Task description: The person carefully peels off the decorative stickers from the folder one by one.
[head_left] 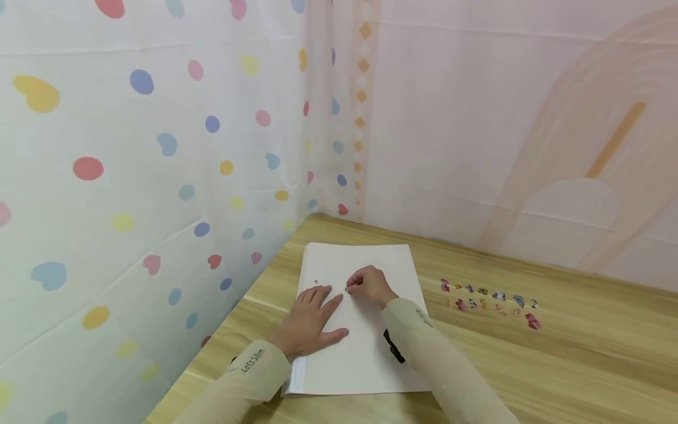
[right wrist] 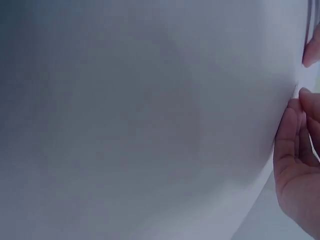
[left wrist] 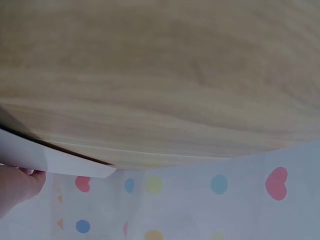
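Observation:
A large white sheet or pad of paper (head_left: 365, 353) lies on the wooden table. My left hand (head_left: 307, 324) rests on its left part, palm down with the fingers spread. Near the middle of the paper, my right hand (head_left: 371, 285) pinches a small piece (head_left: 347, 289) between thumb and fingertips, close to the surface; I cannot tell its kind. Another tiny piece (head_left: 316, 282) lies on the paper beyond the left fingertips. In the right wrist view the right hand (right wrist: 300, 150) has its fingertips at the paper, with a fingertip of the left hand (right wrist: 312, 50) nearby.
Right of the paper, small colourful pieces, some flower-like or butterfly-like, lie in two rows; a pink one (head_left: 532, 321) ends the nearer row. A dotted curtain (head_left: 159, 235) borders the table (head_left: 529, 365) on the left, and a pale patterned curtain (head_left: 450, 147) hangs behind.

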{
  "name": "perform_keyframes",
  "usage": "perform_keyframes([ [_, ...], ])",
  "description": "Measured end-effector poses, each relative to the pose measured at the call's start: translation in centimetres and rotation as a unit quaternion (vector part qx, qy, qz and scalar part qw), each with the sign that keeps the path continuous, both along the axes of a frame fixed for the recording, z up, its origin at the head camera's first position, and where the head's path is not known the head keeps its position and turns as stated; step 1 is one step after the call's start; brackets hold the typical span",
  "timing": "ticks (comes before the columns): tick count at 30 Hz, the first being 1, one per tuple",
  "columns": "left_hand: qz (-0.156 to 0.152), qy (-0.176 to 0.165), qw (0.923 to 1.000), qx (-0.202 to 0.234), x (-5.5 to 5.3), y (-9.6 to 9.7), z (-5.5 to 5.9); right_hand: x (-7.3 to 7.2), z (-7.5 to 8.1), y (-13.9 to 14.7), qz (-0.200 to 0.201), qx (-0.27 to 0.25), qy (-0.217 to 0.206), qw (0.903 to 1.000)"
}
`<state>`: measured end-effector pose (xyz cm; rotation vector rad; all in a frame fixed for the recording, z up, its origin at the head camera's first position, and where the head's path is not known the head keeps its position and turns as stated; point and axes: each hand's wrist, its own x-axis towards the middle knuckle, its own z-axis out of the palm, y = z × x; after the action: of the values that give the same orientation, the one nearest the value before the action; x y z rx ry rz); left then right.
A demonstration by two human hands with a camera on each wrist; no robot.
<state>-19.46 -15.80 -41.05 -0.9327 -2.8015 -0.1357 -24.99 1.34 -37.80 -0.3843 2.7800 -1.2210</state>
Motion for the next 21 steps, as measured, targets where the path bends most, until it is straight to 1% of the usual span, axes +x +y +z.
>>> perform_keyframes([
  [5, 0.000, 0.003, 1.0000, 0.004, -0.04, 0.03, -0.13, -0.06, -0.02, -0.49, -0.004, 0.055, 0.030, 0.9980],
  [9, -0.001, 0.004, 0.9999, 0.009, -0.07, 0.04, -0.14, 0.00, 0.12, -0.79, -0.009, 0.084, 0.042, 0.9956],
  [17, -0.001, 0.005, 0.9999, 0.010, -0.09, 0.02, -0.16, 0.04, 0.20, -1.02, -0.020, 0.100, 0.028, 0.9944],
  [21, 0.000, 0.000, 1.0000, 0.009, -0.08, 0.06, -0.13, 0.00, 0.15, -1.03, -0.024, 0.097, 0.017, 0.9949],
])
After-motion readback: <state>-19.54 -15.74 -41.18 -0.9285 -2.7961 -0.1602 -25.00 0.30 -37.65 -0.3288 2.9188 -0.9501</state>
